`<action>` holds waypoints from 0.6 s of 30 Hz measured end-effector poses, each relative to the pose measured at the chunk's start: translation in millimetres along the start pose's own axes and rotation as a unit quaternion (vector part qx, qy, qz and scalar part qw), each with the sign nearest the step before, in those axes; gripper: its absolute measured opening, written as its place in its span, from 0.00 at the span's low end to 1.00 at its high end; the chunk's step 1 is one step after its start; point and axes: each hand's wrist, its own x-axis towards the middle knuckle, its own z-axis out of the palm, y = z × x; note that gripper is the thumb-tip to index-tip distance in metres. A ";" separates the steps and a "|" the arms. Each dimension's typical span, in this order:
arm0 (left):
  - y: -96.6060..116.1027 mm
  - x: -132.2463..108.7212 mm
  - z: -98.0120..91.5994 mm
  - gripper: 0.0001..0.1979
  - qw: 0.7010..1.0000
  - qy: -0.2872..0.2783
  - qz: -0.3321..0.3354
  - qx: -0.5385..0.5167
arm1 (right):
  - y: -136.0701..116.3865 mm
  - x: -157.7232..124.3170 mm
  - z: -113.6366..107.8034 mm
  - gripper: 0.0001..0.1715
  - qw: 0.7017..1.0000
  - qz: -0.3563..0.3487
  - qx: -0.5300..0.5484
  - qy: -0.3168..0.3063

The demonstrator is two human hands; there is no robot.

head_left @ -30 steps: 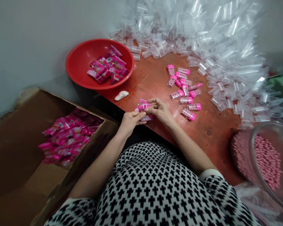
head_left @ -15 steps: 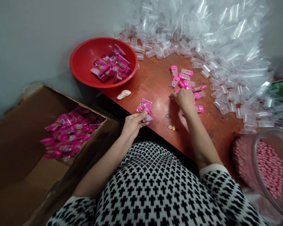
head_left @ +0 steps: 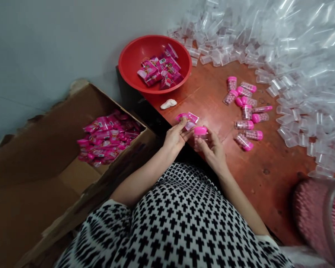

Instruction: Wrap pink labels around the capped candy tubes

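Over the near edge of the table [head_left: 264,193], my left hand [head_left: 174,138] pinches a packet [head_left: 190,120], my right hand [head_left: 215,152] a capped bottle [head_left: 200,131]; I'm apparently pairing them, needing alignment.

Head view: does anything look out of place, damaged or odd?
A white lump lies on the table near the red bowl, unlike anything around it; I can't tell what it is. The cardboard box has a ragged rim, as if torn.

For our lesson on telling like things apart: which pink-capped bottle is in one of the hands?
The pink-capped bottle in the right hand. The other bottles rest on the table, grouped to its right, with no hand touching them.
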 end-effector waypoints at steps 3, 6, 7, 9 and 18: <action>-3.4 -2.4 2.1 0.10 1.000 -0.020 0.010 0.008 | 4.0 -2.3 8.6 0.28 0.996 -0.037 -0.064 0.041; -5.5 -6.4 3.9 0.14 0.998 -0.044 0.025 0.035 | 4.3 2.2 9.3 0.28 0.996 -0.047 -0.068 0.045; -5.6 -7.6 4.5 0.15 0.997 -0.054 0.030 0.048 | 3.8 3.4 9.2 0.28 0.996 -0.048 -0.057 0.043; -4.7 -9.4 5.6 0.17 0.994 -0.072 0.038 0.078 | 2.2 4.8 9.1 0.28 0.998 -0.045 -0.025 0.033; 4.4 -9.6 11.9 0.23 0.971 -0.133 0.079 0.181 | 3.6 9.7 6.1 0.33 0.998 -0.041 0.033 0.015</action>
